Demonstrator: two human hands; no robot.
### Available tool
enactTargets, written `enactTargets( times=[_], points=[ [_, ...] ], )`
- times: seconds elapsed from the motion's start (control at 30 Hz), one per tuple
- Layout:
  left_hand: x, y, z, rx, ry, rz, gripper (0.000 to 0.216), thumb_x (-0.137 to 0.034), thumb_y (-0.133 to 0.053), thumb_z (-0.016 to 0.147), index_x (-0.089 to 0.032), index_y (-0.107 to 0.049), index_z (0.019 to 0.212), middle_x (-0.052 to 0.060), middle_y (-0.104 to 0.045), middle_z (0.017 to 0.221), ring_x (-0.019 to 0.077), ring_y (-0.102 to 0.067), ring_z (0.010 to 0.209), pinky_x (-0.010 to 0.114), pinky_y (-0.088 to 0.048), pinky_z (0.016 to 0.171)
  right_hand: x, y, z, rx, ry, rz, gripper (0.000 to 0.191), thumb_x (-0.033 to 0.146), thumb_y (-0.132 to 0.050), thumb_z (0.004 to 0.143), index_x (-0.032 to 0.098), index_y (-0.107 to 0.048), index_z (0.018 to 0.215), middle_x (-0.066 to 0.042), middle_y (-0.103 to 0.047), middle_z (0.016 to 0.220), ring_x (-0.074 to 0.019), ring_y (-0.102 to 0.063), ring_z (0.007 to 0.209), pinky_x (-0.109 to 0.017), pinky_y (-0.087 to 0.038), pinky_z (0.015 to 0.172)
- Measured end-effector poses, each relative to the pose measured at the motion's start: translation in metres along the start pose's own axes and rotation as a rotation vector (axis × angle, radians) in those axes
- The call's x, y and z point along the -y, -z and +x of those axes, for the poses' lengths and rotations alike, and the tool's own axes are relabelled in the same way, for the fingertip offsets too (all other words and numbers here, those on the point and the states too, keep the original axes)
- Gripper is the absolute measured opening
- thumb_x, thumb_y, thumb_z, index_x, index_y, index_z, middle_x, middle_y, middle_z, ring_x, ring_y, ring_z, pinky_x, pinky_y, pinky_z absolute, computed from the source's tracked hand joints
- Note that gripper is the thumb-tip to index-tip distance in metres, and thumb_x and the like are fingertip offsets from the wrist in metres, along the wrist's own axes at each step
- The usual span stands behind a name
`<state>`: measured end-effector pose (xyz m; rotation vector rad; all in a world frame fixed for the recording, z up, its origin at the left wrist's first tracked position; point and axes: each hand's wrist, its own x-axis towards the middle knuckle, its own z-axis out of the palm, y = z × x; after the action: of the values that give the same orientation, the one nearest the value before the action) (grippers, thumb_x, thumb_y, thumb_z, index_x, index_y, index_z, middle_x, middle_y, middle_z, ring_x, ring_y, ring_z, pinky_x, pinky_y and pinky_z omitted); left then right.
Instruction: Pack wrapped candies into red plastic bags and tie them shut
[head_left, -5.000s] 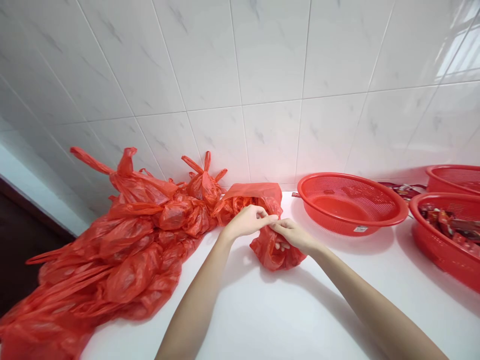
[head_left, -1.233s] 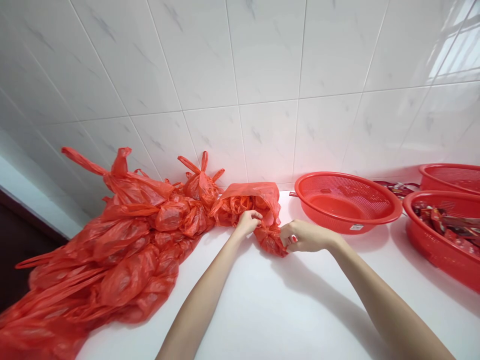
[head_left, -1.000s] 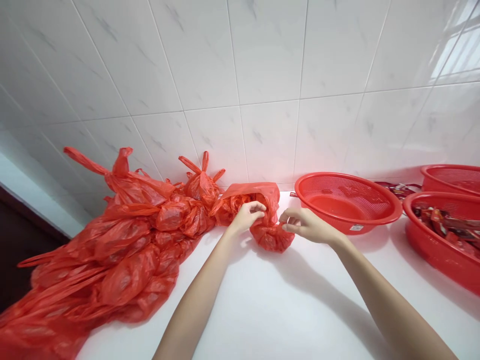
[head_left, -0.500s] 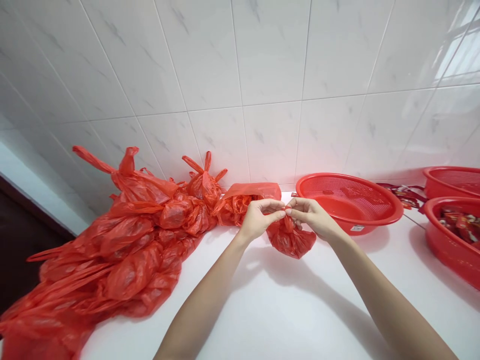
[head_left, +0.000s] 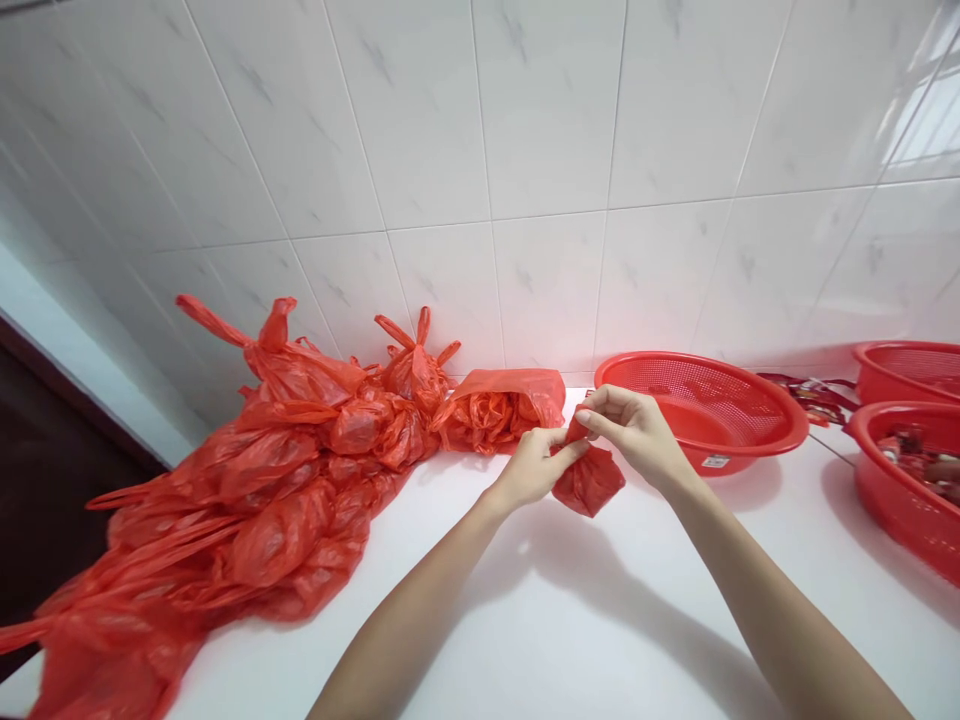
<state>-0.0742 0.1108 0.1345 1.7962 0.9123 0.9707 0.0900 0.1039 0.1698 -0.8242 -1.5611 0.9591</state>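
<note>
A small red plastic bag [head_left: 590, 483] hangs between my two hands, just above the white tabletop. My left hand [head_left: 534, 463] pinches its gathered neck from the left, thumb and fingers pressed together. Higher up, my right hand [head_left: 628, 428] is closed on the twisted top end of the same bag. What the bag holds cannot be made out through the plastic. Right behind my left hand lies an open red bag [head_left: 517, 385] stuffed with crumpled red plastic bags [head_left: 486, 415].
A large heap of knotted red bags [head_left: 277, 540] covers the left side of the white table [head_left: 540, 640]. Behind my right hand stands a red mesh basket [head_left: 780, 425]. Farther right are another basket [head_left: 900, 390] and a basket holding small packets [head_left: 862, 440]. A tiled wall [head_left: 547, 120] closes off the back.
My right hand has moved up along the bag's neck, away from my left hand, which is slightly lower. The neck is now stretched upward between them. The view has shifted a little.
</note>
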Motion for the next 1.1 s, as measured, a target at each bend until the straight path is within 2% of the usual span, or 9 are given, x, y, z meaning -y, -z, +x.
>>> enactTargets(
  times=[0.13,0.37,0.47,0.53,0.63,0.77,0.87,0.97,1.1],
  points=[
    [0.002,0.044,0.001,-0.155,-0.013,0.11,0.046,-0.059,-0.064,0.08,-0.015,-0.064,0.067,-0.002,-0.053,0.059,0.0134,-0.048,0.058,0.026,-0.036,0.058,0.016,0.009,-0.004,-0.007,0.036,-0.008,0.028,0.043,-0.076,0.078,0.017,-0.066,0.079,-0.004,-0.069,0.079,-0.0168,-0.065,0.073,-0.03,-0.054,0.069],
    [-0.034,0.19,0.027,-0.926,-0.027,0.505,0.033,-0.046,-0.063,0.079,-0.019,-0.058,0.06,0.001,-0.061,0.061,0.0222,-0.058,0.077,0.034,-0.04,0.074,0.027,0.03,-0.006,-0.115,0.033,-0.042,0.032,0.047,-0.076,0.078,0.017,-0.066,0.079,-0.006,-0.069,0.079,-0.018,-0.066,0.075,-0.03,-0.054,0.069],
    [-0.035,0.235,0.036,-0.978,-0.063,0.481,0.029,-0.043,-0.066,0.075,-0.022,-0.056,0.059,0.003,-0.068,0.069,0.0294,-0.058,0.109,0.037,-0.036,0.092,0.025,0.029,-0.005,-0.08,0.014,-0.084,0.034,0.05,-0.075,0.079,0.018,-0.067,0.079,-0.007,-0.07,0.083,-0.0203,-0.067,0.079,-0.032,-0.055,0.072],
    [-0.026,0.245,0.039,-0.84,-0.167,0.351,0.027,-0.039,-0.071,0.071,-0.022,-0.055,0.057,0.004,-0.071,0.073,0.0322,-0.05,0.128,0.038,-0.03,0.1,0.022,0.028,-0.003,-0.062,0.001,-0.122,0.034,0.051,-0.074,0.079,0.018,-0.067,0.08,-0.008,-0.071,0.086,-0.0217,-0.067,0.082,-0.034,-0.055,0.074],
    [-0.009,0.226,0.039,-0.688,-0.217,0.296,0.02,-0.036,-0.072,0.07,-0.022,-0.061,0.062,0.005,-0.074,0.079,0.033,-0.054,0.123,0.04,-0.033,0.103,0.017,0.027,-0.001,-0.025,-0.012,-0.173,0.033,0.051,-0.072,0.081,0.018,-0.068,0.079,-0.008,-0.071,0.087,-0.0223,-0.067,0.082,-0.035,-0.055,0.073],
    [0.01,0.154,0.031,-0.511,-0.055,0.544,0.012,-0.03,-0.064,0.077,-0.021,-0.071,0.081,0.007,-0.075,0.089,0.026,-0.068,0.092,0.039,-0.047,0.092,0.008,0.02,0.002,0.088,-0.001,-0.241,0.027,0.043,-0.066,0.084,0.017,-0.069,0.077,-0.007,-0.071,0.083,-0.0214,-0.065,0.08,-0.034,-0.054,0.072],
    [0.021,0.101,0.028,-0.321,0.018,0.637,0.011,-0.019,-0.069,0.072,-0.023,-0.073,0.081,0.005,-0.076,0.096,0.0249,-0.069,0.095,0.034,-0.049,0.093,-0.003,0.009,0.002,0.242,-0.003,-0.313,0.019,0.034,-0.062,0.085,0.018,-0.072,0.082,-0.007,-0.073,0.089,-0.0206,-0.065,0.079,-0.034,-0.054,0.074],
    [0.031,0.07,0.031,-0.323,0.143,0.748,0.015,-0.013,-0.066,0.075,-0.019,-0.072,0.088,0.014,-0.07,0.118,0.0316,-0.063,0.115,0.041,-0.043,0.105,-0.019,-0.003,0.0,0.441,-0.049,-0.354,0.025,0.03,-0.062,0.085,0.02,-0.074,0.105,-0.008,-0.073,0.109,-0.022,-0.068,0.084,-0.035,-0.055,0.073],
    [0.04,0.065,0.042,-0.393,0.308,0.818,0.021,-0.01,-0.061,0.078,-0.012,-0.07,0.097,0.025,-0.063,0.124,0.0387,-0.059,0.122,0.049,-0.04,0.104,-0.051,-0.014,0.0,0.629,-0.095,-0.377,0.059,0.028,-0.066,0.082,0.029,-0.057,0.14,-0.009,-0.054,0.145,-0.0229,-0.069,0.094,-0.038,-0.057,0.081]
  ],
)
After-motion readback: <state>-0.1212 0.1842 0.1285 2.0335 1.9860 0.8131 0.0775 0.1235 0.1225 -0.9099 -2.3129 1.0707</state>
